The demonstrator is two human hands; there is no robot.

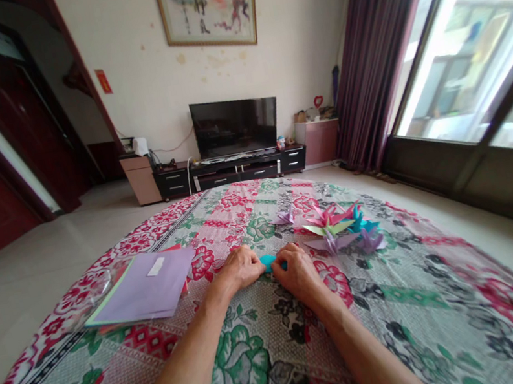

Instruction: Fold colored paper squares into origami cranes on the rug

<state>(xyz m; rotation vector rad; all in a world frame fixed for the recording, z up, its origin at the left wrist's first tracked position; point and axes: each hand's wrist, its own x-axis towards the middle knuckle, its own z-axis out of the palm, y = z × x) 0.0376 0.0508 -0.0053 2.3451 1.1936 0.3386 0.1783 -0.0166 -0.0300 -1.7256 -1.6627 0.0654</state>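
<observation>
A small folded piece of blue paper (268, 263) lies between my two hands at the middle of the table. My left hand (243, 266) is closed, its fingertips pinching the paper's left side. On the right side, my right hand (295, 268) presses and grips the paper with curled fingers, which hide part of it. Beyond my right hand sit several folded paper cranes: a purple one (332, 243), a light green one (329, 228), a blue one (361, 224) and pink ones (333, 213). Another purple crane (285, 216) stands apart from them.
A stack of coloured paper sheets (142, 286), purple on top with a small white label (156, 266), lies to the left. A floral tablecloth (241, 378) covers the round table. Past its far edge stand a television (236, 126) and a low cabinet (219, 178).
</observation>
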